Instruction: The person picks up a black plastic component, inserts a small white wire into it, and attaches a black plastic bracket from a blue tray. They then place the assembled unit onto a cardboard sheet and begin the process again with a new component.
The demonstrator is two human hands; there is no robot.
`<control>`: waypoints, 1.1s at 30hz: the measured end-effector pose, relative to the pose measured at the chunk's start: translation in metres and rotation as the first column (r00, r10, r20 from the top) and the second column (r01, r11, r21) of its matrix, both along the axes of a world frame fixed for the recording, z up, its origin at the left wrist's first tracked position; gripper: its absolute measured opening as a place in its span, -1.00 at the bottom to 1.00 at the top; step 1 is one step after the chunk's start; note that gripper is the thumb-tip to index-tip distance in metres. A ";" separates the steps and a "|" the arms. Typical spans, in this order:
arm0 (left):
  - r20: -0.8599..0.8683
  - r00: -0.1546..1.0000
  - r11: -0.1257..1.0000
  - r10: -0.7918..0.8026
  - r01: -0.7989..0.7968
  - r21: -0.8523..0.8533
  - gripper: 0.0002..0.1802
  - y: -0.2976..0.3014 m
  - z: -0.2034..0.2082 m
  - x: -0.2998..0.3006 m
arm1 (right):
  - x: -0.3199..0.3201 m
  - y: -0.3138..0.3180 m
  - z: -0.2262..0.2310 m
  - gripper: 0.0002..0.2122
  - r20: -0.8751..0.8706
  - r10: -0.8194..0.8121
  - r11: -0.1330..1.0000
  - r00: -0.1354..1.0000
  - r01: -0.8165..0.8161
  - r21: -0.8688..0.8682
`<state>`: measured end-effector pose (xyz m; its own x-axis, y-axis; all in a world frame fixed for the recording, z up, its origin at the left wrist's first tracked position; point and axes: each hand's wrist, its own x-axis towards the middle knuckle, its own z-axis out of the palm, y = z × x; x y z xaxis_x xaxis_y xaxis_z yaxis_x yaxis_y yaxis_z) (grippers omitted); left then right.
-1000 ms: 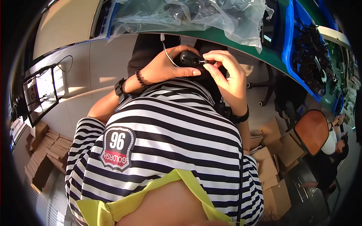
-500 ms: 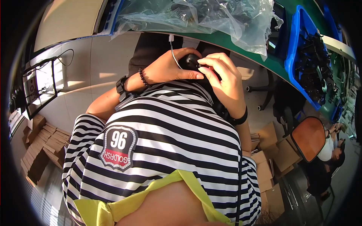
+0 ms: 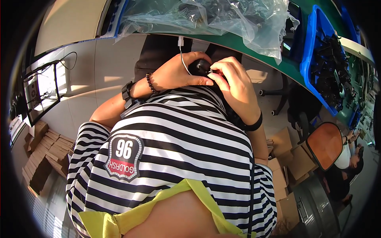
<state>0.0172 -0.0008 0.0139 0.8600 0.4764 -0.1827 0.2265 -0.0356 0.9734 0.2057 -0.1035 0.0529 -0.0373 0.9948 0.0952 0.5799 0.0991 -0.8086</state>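
My left hand [image 3: 174, 72] is wrapped round a small black rounded object [image 3: 201, 66] with a glossy surface, close in front of my striped shirt. Its exact kind cannot be told. Against the object's right side, my right hand [image 3: 235, 81] has its thumb and forefinger pinched together; whatever they hold is too small to make out. A thin white cable [image 3: 182, 55] with a white plug-like end [image 3: 180, 41] rises from beside my left hand toward the table edge. My palm and fingers hide the object's underside.
Clear plastic bags [image 3: 222, 20] lie on the green table [image 3: 274, 63] ahead. A blue bin [image 3: 307, 59] at the right holds black parts. An orange-backed chair [image 3: 325, 146], cardboard boxes [image 3: 283, 178] and another person [image 3: 345, 160] are to the right. Stacked flat cartons [image 3: 43, 158] stand left.
My right hand has shifted slightly right and down, its fingertips still at the black object. The object has turned or tilted a little in my left hand.
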 end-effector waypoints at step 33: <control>-0.010 0.997 0.984 0.082 -0.080 0.162 -0.42 0.001 0.008 0.007 | -0.007 -0.001 -0.012 -0.80 0.263 -0.095 0.976 0.960 0.038 0.214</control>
